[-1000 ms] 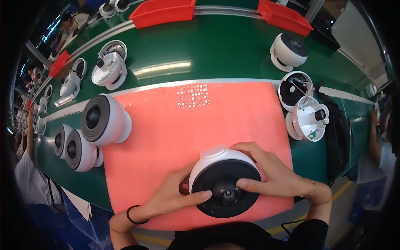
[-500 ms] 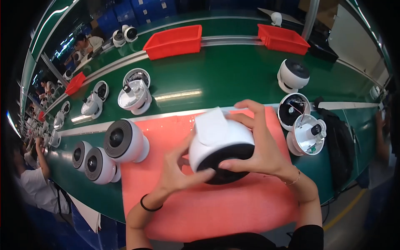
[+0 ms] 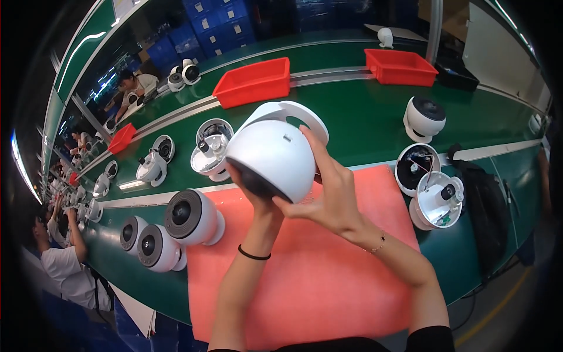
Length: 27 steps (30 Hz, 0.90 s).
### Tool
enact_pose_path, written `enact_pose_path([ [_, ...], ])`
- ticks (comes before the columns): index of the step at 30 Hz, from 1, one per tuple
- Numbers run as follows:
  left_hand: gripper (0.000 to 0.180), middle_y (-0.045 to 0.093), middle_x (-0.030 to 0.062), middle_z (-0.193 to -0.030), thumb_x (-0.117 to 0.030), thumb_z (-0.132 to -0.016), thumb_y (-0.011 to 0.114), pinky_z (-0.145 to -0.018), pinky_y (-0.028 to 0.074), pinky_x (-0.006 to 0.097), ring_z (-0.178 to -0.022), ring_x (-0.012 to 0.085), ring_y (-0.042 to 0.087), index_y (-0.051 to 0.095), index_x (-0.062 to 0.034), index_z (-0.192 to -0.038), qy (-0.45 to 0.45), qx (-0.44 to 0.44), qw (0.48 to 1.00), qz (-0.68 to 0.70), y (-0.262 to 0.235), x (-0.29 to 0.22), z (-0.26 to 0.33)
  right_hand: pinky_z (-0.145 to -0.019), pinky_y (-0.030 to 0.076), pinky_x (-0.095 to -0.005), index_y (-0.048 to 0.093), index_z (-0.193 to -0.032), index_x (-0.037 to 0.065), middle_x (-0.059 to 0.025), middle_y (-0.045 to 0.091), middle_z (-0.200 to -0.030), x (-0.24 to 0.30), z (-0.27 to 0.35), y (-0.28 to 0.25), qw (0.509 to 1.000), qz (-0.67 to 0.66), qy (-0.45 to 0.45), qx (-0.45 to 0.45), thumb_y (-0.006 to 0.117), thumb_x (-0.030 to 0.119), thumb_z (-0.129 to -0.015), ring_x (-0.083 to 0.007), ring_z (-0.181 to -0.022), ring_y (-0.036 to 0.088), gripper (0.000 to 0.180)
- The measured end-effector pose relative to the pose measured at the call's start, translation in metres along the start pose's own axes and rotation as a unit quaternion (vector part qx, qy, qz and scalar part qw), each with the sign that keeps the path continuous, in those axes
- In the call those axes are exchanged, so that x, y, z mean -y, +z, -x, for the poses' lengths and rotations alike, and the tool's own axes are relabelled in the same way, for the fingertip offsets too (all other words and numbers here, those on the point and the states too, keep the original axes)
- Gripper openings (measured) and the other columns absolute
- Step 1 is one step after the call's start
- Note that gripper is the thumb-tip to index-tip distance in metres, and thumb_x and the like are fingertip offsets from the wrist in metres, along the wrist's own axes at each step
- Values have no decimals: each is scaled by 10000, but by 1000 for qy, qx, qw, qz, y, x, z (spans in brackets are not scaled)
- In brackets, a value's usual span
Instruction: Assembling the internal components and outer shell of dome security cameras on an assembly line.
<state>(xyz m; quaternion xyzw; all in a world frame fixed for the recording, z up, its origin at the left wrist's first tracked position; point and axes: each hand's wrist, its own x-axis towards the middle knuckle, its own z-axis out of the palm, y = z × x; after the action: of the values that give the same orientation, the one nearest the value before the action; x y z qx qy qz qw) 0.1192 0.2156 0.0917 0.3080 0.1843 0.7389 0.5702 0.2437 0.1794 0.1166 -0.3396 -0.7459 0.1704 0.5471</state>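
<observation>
Between my two hands is a white ball-shaped camera (image 3: 278,155) with a dark front face and a curved white stand, lifted above a pink foam mat (image 3: 328,287). Its dark face is tilted down to the left; a small slot shows on the white shell. My left hand (image 3: 258,199) supports it from below, its fingers partly hidden behind the ball. Around the right side curl the fingers of my right hand (image 3: 331,193), with the thumb by the lower edge of the face. Left of the mat stand three similar cameras, the largest-looking one (image 3: 193,217) touching the mat's edge.
To the right, an opened camera (image 3: 437,199) shows its wiring, beside a black bag (image 3: 481,205). A closed camera (image 3: 425,117) stands behind it. Red bins (image 3: 252,82) line the green bench's far side. More opened cameras (image 3: 212,149) stand at left, where other people (image 3: 67,264) sit.
Both hands have raised the camera up and to the left and turned it, so its face now points lower left and its stand is at the far side. My view has shifted slightly.
</observation>
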Motion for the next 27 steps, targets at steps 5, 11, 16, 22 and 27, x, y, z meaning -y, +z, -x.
enact_pose_path([
  [5,642,538,96,-1117,-624,-807,436,-871,456,432,-1045,230,532,490,-85,-1151,-193,12,972,-133,9,2,-36,-811,487,-372,325,-1279,23,-168,494,-1136,-52,-19,10,921,-235,295,-97,728,295,-685,-248,-1035,528,768],
  [11,977,118,164,-1396,-306,-711,717,-942,347,503,-1232,322,314,39,-63,-1371,-236,-160,957,48,-66,-5,-63,-835,481,-425,351,-1242,67,-170,466,-1158,-123,-44,-2,751,-446,472,-116,605,395,-792,-274,-1060,506,612],
  [16,672,336,151,-1307,-170,-766,644,-946,352,495,-1178,320,393,266,-42,-1305,-84,-170,981,50,-157,0,-102,-852,472,-435,327,-1235,32,-172,441,-1192,-166,-45,-3,754,-391,509,-141,588,471,-790,-310,-1091,489,678],
  [22,526,365,177,-1235,-25,-762,566,-1016,333,441,-1168,325,381,329,-8,-1231,-22,-159,987,12,-182,4,-115,-798,490,-390,269,-1269,36,-180,316,-1257,-156,-22,28,755,-373,518,-149,664,402,-755,-272,-989,530,744],
  [27,525,441,189,-1164,-136,-767,616,-952,416,410,-1110,308,464,355,-6,-1204,-62,-139,986,-63,-155,-20,-101,-847,451,-392,252,-1300,84,-157,280,-1209,-127,5,29,942,-116,315,8,700,97,-708,-290,-1080,447,742],
])
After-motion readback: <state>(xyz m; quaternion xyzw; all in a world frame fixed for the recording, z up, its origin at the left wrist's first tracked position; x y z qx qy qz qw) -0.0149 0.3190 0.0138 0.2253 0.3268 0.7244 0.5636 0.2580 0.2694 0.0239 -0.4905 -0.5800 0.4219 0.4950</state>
